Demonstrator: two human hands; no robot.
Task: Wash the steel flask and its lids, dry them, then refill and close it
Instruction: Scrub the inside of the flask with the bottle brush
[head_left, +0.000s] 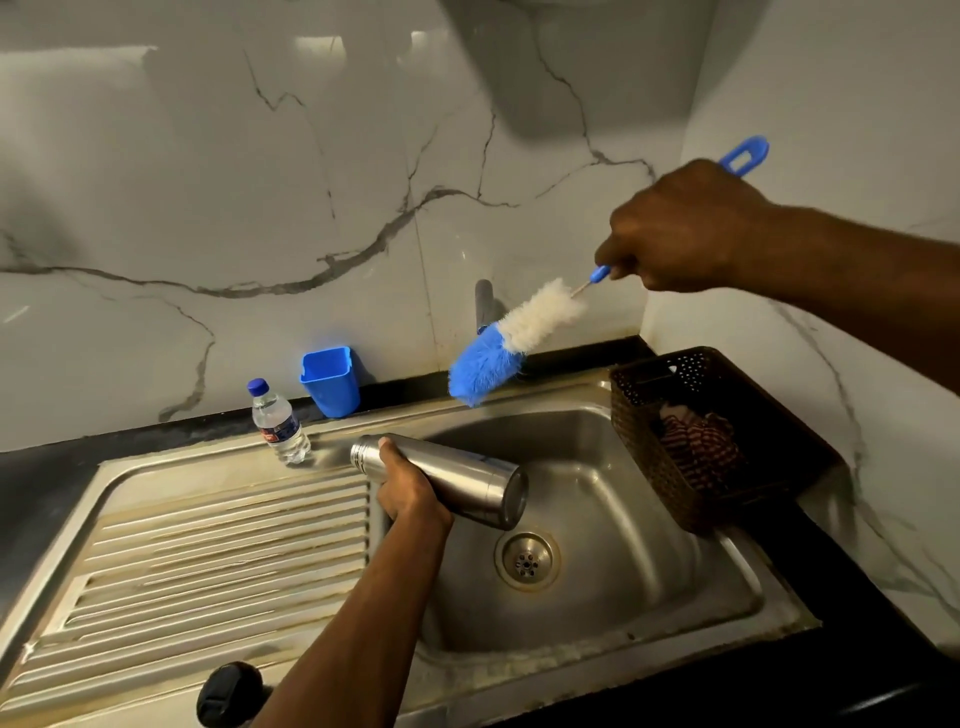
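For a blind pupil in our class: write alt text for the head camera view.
Over a steel sink, the left hand grips a steel flask lying sideways, while the right hand holds a blue-and-white bottle brush above it.

Steel sink (218, 561): plastic bottle (278, 423) on drainboard; brown basket (649, 467) on rim.

Steel flask (457, 480): brushed stainless cylinder, lidless, held almost on its side over the sink basin (613, 587), threaded neck just past the thumb of the left hand (410, 491), flat base well beyond the fingers, toward the drain. Bottle brush (511, 338): blue handle with hanging loop, white-and-blue bristle head slanting down well below the fingers of the right hand (680, 228), apart from the flask.
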